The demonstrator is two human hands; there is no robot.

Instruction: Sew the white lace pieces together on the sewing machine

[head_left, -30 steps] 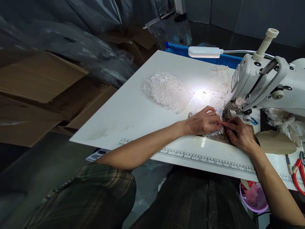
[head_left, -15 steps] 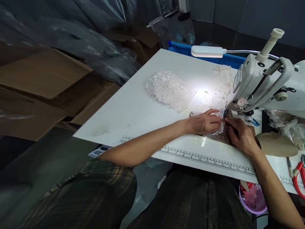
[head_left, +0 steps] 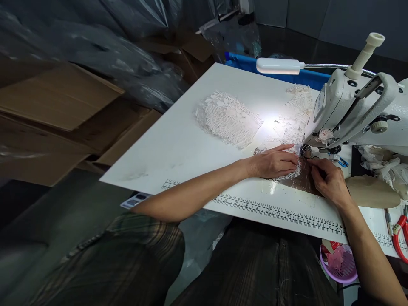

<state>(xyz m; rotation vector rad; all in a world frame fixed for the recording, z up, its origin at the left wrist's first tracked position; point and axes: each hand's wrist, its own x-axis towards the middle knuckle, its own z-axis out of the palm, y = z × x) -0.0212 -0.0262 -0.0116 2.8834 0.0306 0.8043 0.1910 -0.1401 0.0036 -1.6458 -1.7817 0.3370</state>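
My left hand (head_left: pixel 276 162) lies palm down on a piece of white lace (head_left: pixel 292 173), just left of the needle area of a white sewing machine (head_left: pixel 333 102); its fingers are spread. To the right of the needle, my right hand (head_left: pixel 328 178) rests with curled fingers at the edge of the brown plate (head_left: pixel 304 180); whether its fingertips hold anything is too small to tell. More white lace (head_left: pixel 291 123) runs behind the needle. A heap of white lace pieces (head_left: pixel 228 119) lies further left on the white table (head_left: pixel 159 153).
A white lamp (head_left: pixel 280 66) hangs over the table's back. On the right are a tan oval piece (head_left: pixel 372 191), red-handled scissors (head_left: pixel 400 238) and whitish scraps (head_left: pixel 382 165). Below the front edge hangs a purple basket (head_left: pixel 342 276). Cardboard boxes (head_left: pixel 57 97) stand at the left.
My right hand has moved slightly right, away from the needle and my left hand. My left hand has stayed on the lace. The view has shifted a little.
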